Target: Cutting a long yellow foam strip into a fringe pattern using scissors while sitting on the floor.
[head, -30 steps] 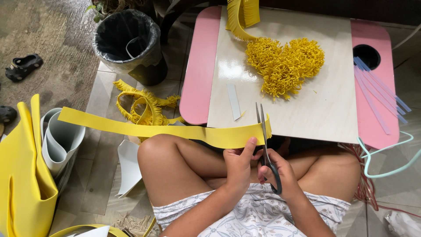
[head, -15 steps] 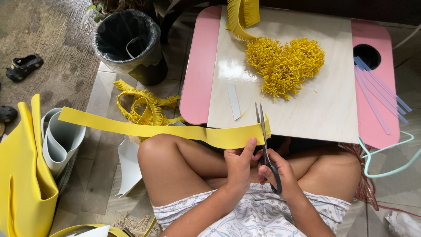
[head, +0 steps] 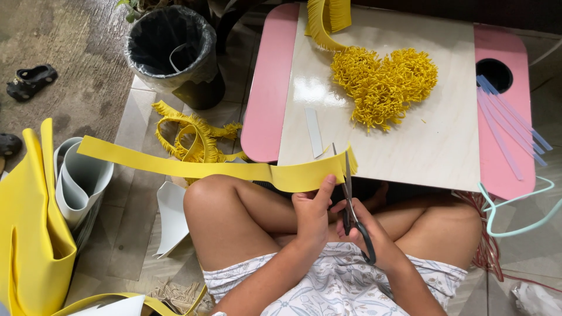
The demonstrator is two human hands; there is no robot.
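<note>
I sit cross-legged on the floor in front of a low table. My left hand pinches the right end of a long yellow foam strip that runs off to the left over my knee. My right hand holds black-handled scissors, blades pointing up at the strip's fringed end. On the tabletop lies a heart-shaped mound of yellow fringe, with a fringed yellow strip trailing off the far edge.
A black bin stands left of the table. Coiled fringed strips lie on the floor, with yellow and white foam sheets at the left. Pale purple strips and a small white strip rest on the table. Sandals sit far left.
The scissor blades have closed a little on the strip's end; both hands stay in nearly the same place.
</note>
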